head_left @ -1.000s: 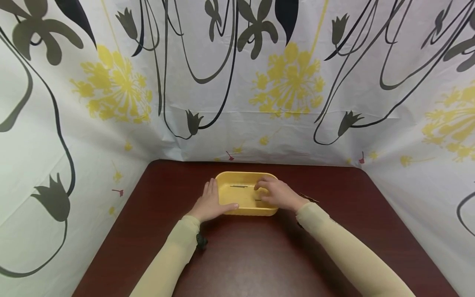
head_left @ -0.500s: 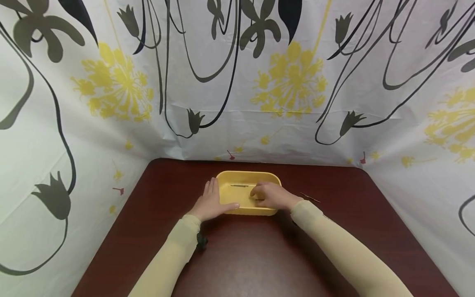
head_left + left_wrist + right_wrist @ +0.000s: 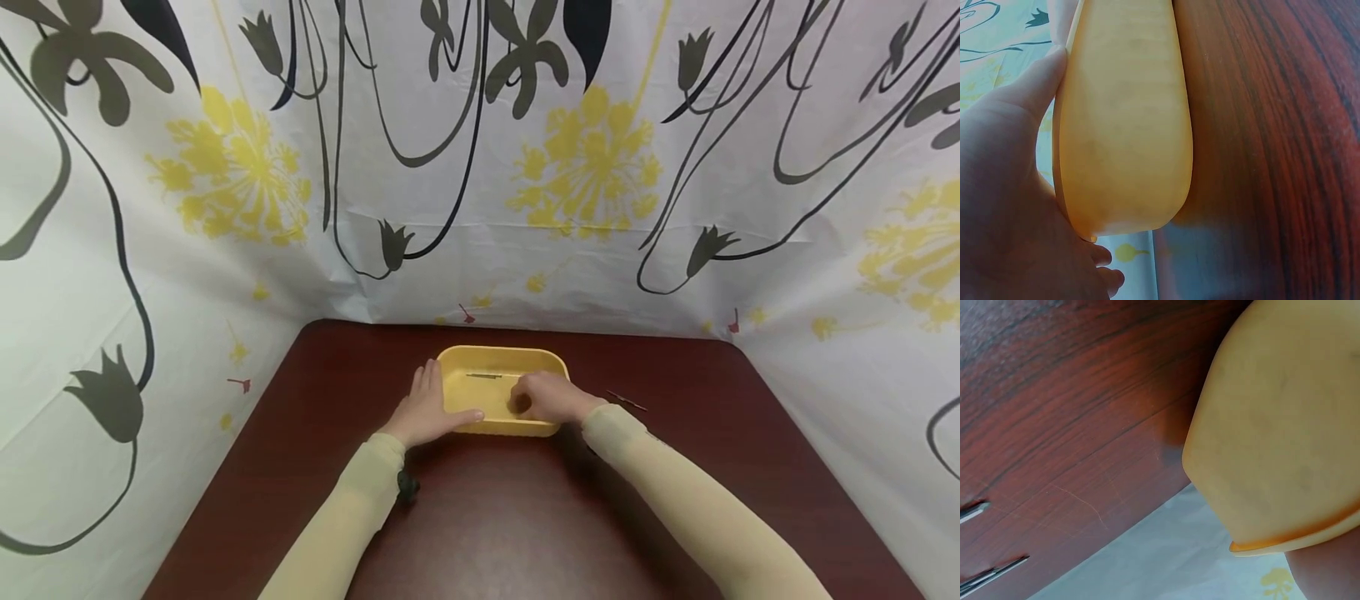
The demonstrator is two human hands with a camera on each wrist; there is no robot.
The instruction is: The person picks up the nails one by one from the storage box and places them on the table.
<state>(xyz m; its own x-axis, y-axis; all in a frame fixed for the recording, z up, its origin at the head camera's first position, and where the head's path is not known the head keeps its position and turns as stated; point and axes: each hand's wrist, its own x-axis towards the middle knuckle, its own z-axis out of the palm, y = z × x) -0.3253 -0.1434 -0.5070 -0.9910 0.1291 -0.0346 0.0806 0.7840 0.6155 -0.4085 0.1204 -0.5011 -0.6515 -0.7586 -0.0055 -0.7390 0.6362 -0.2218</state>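
A shallow yellow plastic tray (image 3: 483,401) sits near the far edge of the table. My left hand (image 3: 422,410) rests against its left end, fingers straight and thumb along the near rim; the left wrist view shows this hand (image 3: 1010,169) beside the tray's outer wall. My right hand (image 3: 552,397) reaches into the tray's right half, fingers curled down toward the bottom. Its fingertips are hidden, so whether they pinch anything does not show. Thin dark rods (image 3: 483,376) lie inside the tray, near its far side.
More thin metal rods (image 3: 627,401) lie on the table right of the tray; the right wrist view shows their pointed metal ends (image 3: 997,574). A patterned white cloth (image 3: 450,283) hangs behind the dark reddish-brown table (image 3: 480,517) and along both sides.
My right hand has moved slightly left and down into the tray, its fingers curling in. A short dark rod seen beneath it earlier is now hidden. My left hand stays put.
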